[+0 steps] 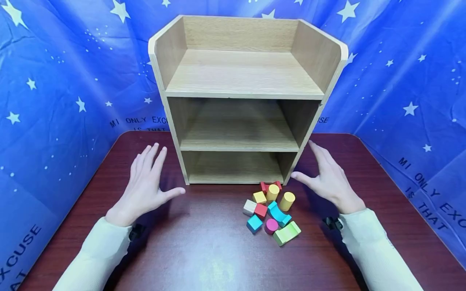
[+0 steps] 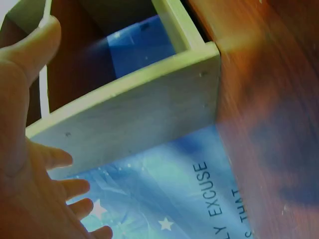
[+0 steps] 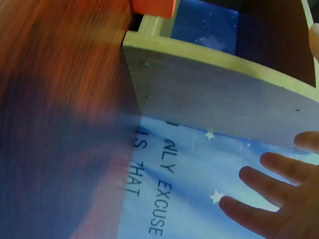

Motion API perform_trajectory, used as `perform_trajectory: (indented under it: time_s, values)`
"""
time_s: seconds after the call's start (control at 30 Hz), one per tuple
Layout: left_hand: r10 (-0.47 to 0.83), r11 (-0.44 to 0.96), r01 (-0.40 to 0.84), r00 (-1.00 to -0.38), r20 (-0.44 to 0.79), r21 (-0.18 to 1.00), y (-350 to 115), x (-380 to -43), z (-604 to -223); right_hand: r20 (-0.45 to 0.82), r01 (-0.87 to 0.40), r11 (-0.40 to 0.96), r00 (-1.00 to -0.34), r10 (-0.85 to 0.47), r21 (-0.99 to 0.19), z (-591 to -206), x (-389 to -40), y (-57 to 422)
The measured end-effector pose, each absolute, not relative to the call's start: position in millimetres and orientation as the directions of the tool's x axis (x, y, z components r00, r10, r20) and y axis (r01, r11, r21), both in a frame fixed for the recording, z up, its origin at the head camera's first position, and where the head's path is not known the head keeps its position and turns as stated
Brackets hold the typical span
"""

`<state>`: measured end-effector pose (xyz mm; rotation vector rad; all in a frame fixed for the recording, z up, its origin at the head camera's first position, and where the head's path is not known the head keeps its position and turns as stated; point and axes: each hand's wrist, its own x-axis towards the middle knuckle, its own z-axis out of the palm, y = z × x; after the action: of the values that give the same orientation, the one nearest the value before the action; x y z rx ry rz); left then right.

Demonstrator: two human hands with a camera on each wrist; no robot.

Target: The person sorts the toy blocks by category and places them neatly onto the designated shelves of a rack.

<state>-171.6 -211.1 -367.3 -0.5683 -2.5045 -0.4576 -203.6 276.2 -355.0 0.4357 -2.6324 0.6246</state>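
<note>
In the head view, a red notched block point(image 1: 264, 188) is partly hidden behind a yellow cylinder point(image 1: 272, 192). The wrist views crop the pale wood-grain three-tier shelf unit point(image 1: 244, 97) and both hands; at the right wrist, only part of the thumb shows, and an orange-red shape point(image 3: 154, 6) is cut by the top edge. The left hand point(image 1: 143, 186) is wide, fingers extended, thumb out, holding nothing beside the unit. The right hand point(image 1: 333, 182) is likewise spread and empty; whether its fingertips touch the unit's side, I cannot tell. The unit stands upright on the dark red-brown desk point(image 1: 153, 258), between the hands.
</note>
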Motion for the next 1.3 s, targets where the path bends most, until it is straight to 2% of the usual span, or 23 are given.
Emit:
perform_trajectory:
  time_s: [0.2, 0.4, 0.67, 1.0, 1.17, 1.3]
  values:
    - [0.300, 0.806, 0.541, -0.722, 0.623, 0.240, -204, -164, -367, 0.449, -0.407, 0.781, -0.875, -0.184, -0.473, -354, -206, 268]
    - [0.342, 0.753, 0.616, -0.669, 0.660, 0.234, -185, -154, -362, 0.403, -0.362, 0.734, -0.906, -0.131, -0.575, -350, -207, 261]
    - [0.443, 0.682, 0.695, -0.642, 0.626, 0.230, -151, -147, -362, 0.363, -0.353, 0.589, -0.926, -0.106, -0.727, -352, -209, 254]
    - [0.534, 0.623, 0.728, -0.664, 0.523, 0.288, -112, -140, -370, 0.393, -0.375, 0.573, -0.914, -0.098, -0.729, -354, -211, 250]
    - [0.589, 0.591, 0.750, -0.654, 0.475, 0.298, -93, -137, -378, 0.403, -0.390, 0.539, -0.910, -0.101, -0.746, -354, -211, 247]
    - [0.620, 0.562, 0.764, -0.643, 0.450, 0.317, -81, -136, -385, 0.411, -0.382, 0.566, -0.908, -0.082, -0.731, -354, -211, 247]
